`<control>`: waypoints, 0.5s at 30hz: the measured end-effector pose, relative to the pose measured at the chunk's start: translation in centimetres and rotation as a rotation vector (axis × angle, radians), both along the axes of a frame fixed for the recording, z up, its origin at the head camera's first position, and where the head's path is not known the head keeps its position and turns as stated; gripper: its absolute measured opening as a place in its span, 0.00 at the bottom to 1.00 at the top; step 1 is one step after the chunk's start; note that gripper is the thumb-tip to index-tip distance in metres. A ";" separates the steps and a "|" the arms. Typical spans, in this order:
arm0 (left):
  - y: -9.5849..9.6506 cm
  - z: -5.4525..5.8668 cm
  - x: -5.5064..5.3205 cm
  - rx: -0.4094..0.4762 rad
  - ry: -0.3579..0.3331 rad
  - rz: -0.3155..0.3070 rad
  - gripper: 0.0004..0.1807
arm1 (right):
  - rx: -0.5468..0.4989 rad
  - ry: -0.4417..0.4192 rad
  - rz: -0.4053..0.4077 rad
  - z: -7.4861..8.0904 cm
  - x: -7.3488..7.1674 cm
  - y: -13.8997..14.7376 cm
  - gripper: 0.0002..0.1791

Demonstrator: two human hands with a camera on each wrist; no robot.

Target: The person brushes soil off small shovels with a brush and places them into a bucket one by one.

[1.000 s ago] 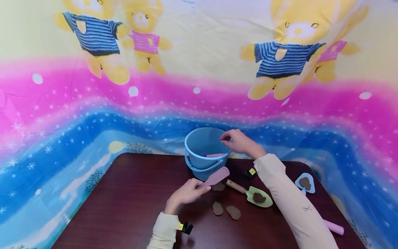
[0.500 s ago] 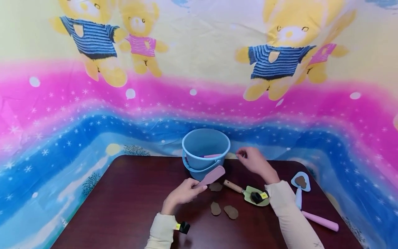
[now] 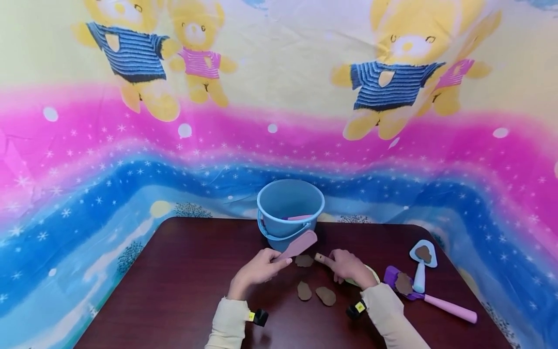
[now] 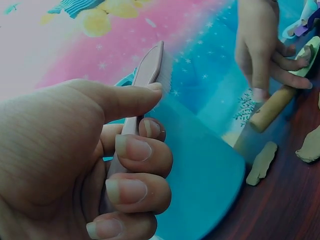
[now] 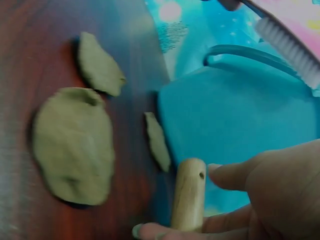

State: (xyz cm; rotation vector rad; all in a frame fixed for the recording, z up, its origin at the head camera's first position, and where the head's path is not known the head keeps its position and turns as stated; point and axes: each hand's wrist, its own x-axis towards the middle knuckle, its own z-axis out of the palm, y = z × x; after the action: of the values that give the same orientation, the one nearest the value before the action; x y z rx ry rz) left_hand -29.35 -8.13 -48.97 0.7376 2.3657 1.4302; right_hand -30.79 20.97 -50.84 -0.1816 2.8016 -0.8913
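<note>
My left hand holds a pink brush in front of the blue bucket. White bristles show on it in the right wrist view. My right hand is at the hand trowel lying on the table, thumb and fingers on either side of its wooden handle. Most of the trowel's green blade is hidden behind that hand. Flat brown clay-like pieces lie between the hands. Inside the bucket, a pink item shows; its kind cannot be told.
To the right lies a purple shovel with a pink handle, a brown lump on its blade. Beside it is a light blue shovel, also bearing a brown lump. A printed cloth hangs behind the dark table.
My right hand has come down from beside the bucket's rim to the trowel's handle. The purple shovel's blade has come into sight. My left hand keeps the brush in about the same place.
</note>
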 end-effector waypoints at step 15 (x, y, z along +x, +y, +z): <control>0.3 -0.2 0.2 -0.019 0.026 -0.002 0.23 | 0.236 0.082 -0.076 -0.1 2.9 -1.1 0.29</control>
State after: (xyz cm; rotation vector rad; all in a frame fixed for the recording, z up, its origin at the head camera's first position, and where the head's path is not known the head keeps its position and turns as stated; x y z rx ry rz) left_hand -29.16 -7.79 -49.21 0.7579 2.3938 1.4037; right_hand -27.89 19.87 -50.97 -0.0784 2.9779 -0.5729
